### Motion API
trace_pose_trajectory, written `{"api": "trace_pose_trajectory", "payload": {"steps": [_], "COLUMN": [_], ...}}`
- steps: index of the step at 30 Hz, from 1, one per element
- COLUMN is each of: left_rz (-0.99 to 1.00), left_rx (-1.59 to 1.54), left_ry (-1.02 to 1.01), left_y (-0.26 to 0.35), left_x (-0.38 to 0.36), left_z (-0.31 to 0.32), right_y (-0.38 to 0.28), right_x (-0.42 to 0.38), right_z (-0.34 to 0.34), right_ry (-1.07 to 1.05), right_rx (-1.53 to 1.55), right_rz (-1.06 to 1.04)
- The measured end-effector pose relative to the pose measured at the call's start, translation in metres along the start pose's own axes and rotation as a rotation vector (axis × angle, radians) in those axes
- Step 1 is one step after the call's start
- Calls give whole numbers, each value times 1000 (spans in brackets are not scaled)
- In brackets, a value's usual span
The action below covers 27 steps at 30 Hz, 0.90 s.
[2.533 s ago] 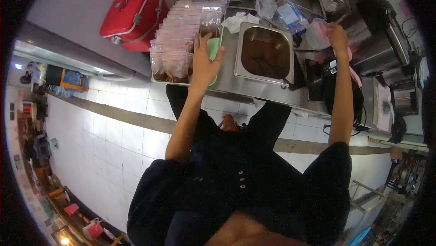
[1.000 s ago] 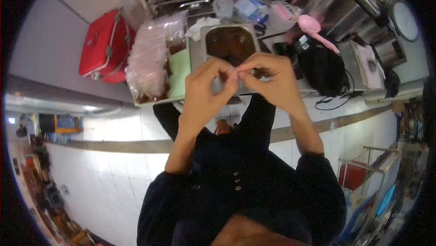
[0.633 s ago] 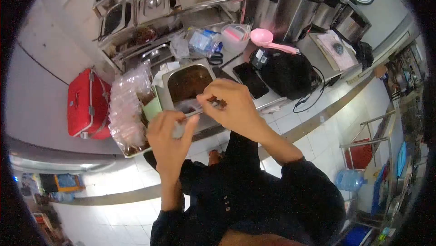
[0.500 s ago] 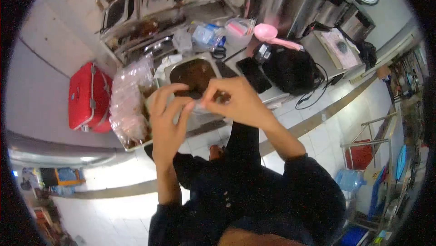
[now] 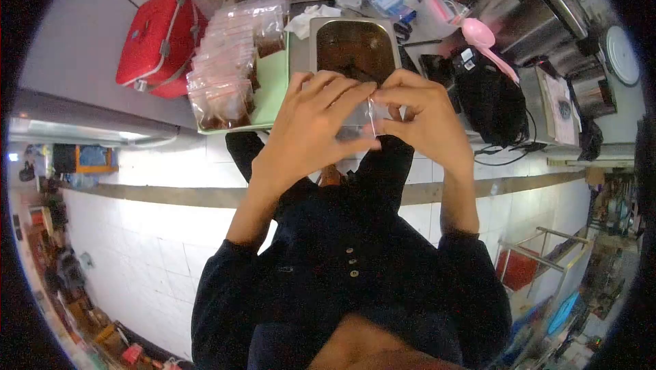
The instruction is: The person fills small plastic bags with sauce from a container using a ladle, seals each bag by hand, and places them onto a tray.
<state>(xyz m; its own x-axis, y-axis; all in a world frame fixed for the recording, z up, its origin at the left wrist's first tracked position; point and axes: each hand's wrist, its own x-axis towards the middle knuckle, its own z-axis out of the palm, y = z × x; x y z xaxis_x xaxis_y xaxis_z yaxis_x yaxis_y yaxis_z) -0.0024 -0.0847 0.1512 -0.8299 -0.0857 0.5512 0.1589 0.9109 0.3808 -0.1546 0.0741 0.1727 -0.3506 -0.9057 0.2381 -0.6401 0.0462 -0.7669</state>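
While both hands meet at the steel pan's [image 5: 357, 28] near edge, left hand [image 5: 311, 124] and right hand [image 5: 430, 114] pinch a clear plastic bag [image 5: 369, 116] between them, fingers nearly closed. Filled bags [image 5: 229, 62] sit on the green tray [image 5: 273, 90], left of the pan.

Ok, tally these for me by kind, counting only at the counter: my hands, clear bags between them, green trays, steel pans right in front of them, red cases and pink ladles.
Left hand and right hand: 2
Clear bag: 1
Green tray: 1
Steel pan: 1
Red case: 1
Pink ladle: 1
Total: 7
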Motion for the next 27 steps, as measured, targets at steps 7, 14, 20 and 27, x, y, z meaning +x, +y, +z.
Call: {"api": "trace_pose_trajectory", "payload": {"steps": [7, 14, 20, 27], "left_rz": [-228, -378, -370, -352], "left_rx": [-235, -414, -519, -655], "left_ry": [168, 234, 202, 158], "left_y": [-22, -41, -43, -57], "left_x": [-30, -69, -79, -104], "left_z": [-16, -15, -15, -12], "right_y": [5, 56, 90, 75], "right_x": [13, 24, 85, 100], "right_z": [3, 2, -9, -16], "right_ry": [275, 12, -172, -496], "right_rx": [-386, -555, -749, -646], "right_rz": [-67, 241, 27, -91]}}
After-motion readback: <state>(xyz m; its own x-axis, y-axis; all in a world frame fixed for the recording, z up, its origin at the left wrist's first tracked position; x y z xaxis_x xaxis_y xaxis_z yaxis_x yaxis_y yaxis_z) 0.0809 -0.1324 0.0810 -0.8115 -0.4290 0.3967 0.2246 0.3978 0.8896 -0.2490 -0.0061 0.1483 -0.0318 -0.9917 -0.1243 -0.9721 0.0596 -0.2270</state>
